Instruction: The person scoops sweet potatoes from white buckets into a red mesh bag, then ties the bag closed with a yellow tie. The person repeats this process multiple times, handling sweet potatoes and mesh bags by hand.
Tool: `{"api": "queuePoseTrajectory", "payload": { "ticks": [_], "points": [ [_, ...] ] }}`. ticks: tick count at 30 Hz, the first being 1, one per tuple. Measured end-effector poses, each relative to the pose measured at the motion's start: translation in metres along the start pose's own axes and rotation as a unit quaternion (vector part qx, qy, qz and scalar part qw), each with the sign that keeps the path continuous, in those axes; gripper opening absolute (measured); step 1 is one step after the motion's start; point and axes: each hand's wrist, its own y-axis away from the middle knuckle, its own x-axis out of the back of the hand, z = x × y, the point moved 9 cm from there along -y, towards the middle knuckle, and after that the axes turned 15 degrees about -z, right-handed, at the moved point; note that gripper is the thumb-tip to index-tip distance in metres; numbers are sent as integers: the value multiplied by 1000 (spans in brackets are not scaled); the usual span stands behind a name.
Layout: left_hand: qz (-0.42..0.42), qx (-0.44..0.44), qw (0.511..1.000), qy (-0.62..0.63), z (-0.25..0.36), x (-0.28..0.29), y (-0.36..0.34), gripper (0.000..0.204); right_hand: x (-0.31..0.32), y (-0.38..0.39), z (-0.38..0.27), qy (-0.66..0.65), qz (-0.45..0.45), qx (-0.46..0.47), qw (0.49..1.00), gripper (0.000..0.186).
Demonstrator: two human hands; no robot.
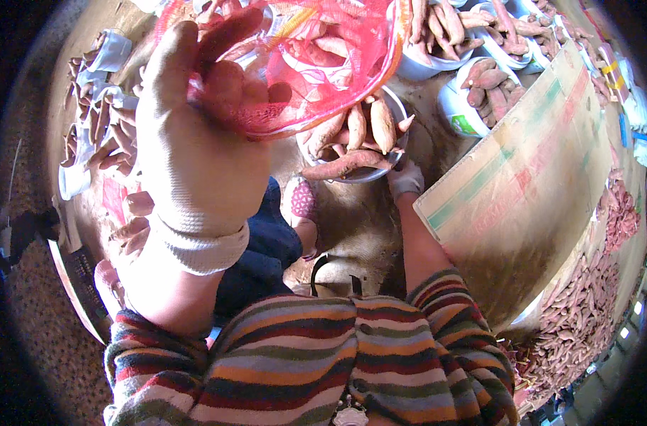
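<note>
My left hand (pixel 206 153), in a white knit glove, is raised at the upper left. Its fingers curl round the edge of a red mesh bag (pixel 323 106), partly showing through the netting. The bag's mouth is spread, with an orange-striped rim. Below the bag stands a white bucket (pixel 370 175) of sweet potatoes (pixel 352 165), tilted slightly and partly covered by the netting. Against the bucket's right side my gloved right hand (pixel 406 179) grips low near the rim; some of its fingers are hidden behind the bucket.
A large flattened cardboard sheet (pixel 515 184) leans at the right. Behind it stand white buckets (pixel 458 117) filled with sweet potatoes. A big heap of sweet potatoes (pixel 579 312) spreads at the far right. Several filled containers (pixel 75 179) line the left. A patterned shoe (pixel 302 200) shows beside the bucket.
</note>
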Motion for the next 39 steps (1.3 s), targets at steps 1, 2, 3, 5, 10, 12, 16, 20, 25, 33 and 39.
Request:
{"api": "queuePoseTrajectory", "payload": {
  "ticks": [1,2,3,5,10,12,16,20,25,33,39],
  "points": [
    [-13,-11,1000,-20,2,-3,0,48,-7,3,7,-77,-29,2,997,46],
    [-29,-15,999,-25,5,-4,-1,49,-24,15,11,-256,-111,56,959,42],
    [-45,-8,998,42,3,-6,-3,50,-41,31,21,-348,-159,33,923,37],
    [-6,-42,980,-192,22,-2,-3,37,-72,64,19,-537,-248,34,805,29],
    [-85,-89,987,100,16,-16,-5,28,-86,199,-14,-669,-478,27,569,36],
    [-61,-129,984,108,16,-15,3,28,-68,227,-20,-659,-399,34,636,41],
    [-132,-113,979,104,14,-28,3,33,-44,275,-62,-698,-415,81,578,46],
    [-52,-29,990,125,-12,-20,-10,32,-16,304,-71,-718,-355,172,573,42],
    [-123,-65,984,-113,-20,-46,3,34,27,333,-63,-742,-285,272,542,32],
    [-151,-38,987,40,-37,-87,42,31,95,355,-50,-819,-190,308,445,24],
    [-48,-89,983,156,-5,-58,35,29,81,367,-44,-798,-158,239,530,28]
  ]
}}
